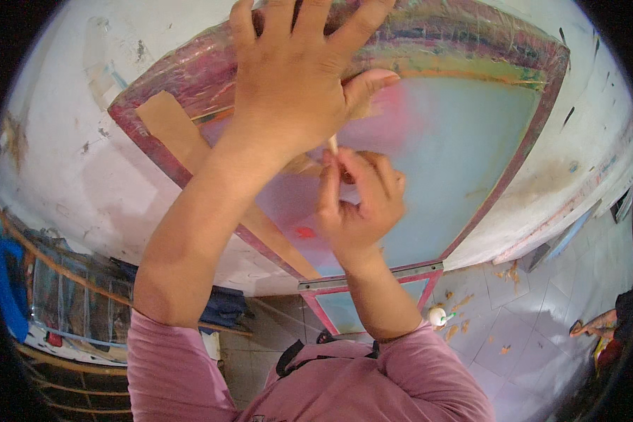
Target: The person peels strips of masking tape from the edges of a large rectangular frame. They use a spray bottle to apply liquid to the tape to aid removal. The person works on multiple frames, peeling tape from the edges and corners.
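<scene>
1. At the middle of the blue-grey mesh, a slim pale piece lies between the hands, its long axis running near to far, leaning slightly left at the far end
2. The right hand is on its near side, thumb and forefinger pinched together on the near end, the other fingers curled
3. From those fingertips the piece runs away to the far side, going out of sight under the heel of the left hand
4. The left hand lies palm down, fingers spread over the far edge of the red-edged frame; no grip shows, and how hard it presses I cannot tell
5. A tan scrap shows beside the left thumb; any join to the pale piece is hidden
6. To the left, a wide tan tape runs along the frame's left side, with a red spot right of its near end
</scene>
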Demonstrator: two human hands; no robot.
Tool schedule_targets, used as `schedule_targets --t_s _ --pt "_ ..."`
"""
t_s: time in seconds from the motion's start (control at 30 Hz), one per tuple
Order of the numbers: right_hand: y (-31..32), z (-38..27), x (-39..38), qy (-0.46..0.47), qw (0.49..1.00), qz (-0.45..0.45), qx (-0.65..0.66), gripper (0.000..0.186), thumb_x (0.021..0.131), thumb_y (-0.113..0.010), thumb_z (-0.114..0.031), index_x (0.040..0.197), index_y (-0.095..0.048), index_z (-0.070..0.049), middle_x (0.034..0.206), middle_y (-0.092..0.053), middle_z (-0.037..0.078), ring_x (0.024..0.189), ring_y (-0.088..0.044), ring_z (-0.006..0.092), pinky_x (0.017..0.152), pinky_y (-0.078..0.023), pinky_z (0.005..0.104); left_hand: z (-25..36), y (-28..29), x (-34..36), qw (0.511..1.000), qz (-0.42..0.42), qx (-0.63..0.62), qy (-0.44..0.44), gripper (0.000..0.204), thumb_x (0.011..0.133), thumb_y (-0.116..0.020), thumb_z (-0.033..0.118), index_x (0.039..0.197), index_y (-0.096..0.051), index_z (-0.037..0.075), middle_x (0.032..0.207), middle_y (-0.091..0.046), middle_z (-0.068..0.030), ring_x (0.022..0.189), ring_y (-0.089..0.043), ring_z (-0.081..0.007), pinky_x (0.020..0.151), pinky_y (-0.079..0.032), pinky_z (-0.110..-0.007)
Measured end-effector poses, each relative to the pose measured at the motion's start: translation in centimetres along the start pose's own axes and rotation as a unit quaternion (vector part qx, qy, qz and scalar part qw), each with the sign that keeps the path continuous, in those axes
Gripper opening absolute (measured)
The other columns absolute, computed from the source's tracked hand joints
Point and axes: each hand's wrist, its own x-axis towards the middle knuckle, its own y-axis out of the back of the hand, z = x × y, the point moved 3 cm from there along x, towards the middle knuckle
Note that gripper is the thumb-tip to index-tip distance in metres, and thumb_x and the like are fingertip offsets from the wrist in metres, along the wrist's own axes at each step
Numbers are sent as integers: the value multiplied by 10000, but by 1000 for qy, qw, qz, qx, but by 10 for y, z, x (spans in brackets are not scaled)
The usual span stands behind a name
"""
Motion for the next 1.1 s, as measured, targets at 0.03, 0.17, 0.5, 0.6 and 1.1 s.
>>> schedule_targets --t_s 0.03,0.17,0.5,0.6,1.1 --pt "-2 -6 -3 0 1000 -19 19 176 653 -663 -63 815 -598 -82 713 -568 41 619 -527 189 557 -303 305 0 1 0 1000 -2 0 -3 623 855 -384 505 1370 -200 206 1263 -261 -157 1177 -228 -316 934 -152 -537" --pt "-5 -21 -18 -27 982 -98 157 153 684 -608 -30 835 -593 -42 735 -569 74 639 -537 230 560 -347 320 1 5 2 999 -17 -44 -2 616 857 -393 484 1363 -209 185 1285 -251 -158 1219 -215 -313 964 -134 -559" --pt "146 106 -33 -301 924 -205 114 263 815 -508 51 1073 -527 3 916 -561 44 810 -534 118 773 -435 232 -20 -15 -48 958 217 -174 73 565 806 -505 371 1312 -359 166 1387 -283 -108 1302 -191 -302 1000 -86 -553" --pt "228 185 -28 -325 937 -129 1 183 832 -540 -69 985 -563 29 828 -589 51 742 -565 129 656 -454 233 5 -21 -77 975 142 -104 133 678 772 -538 410 1335 -312 108 1403 -249 -115 1314 -156 -306 1014 -48 -530" --pt "428 350 -46 -311 850 -195 -378 347 754 -573 -84 1082 -544 26 1095 -550 215 1016 -526 318 866 -404 379 100 -25 -96 830 231 -358 361 756 793 -588 291 1332 -175 -43 1377 -186 -237 1286 -156 -356 1026 -119 -472"
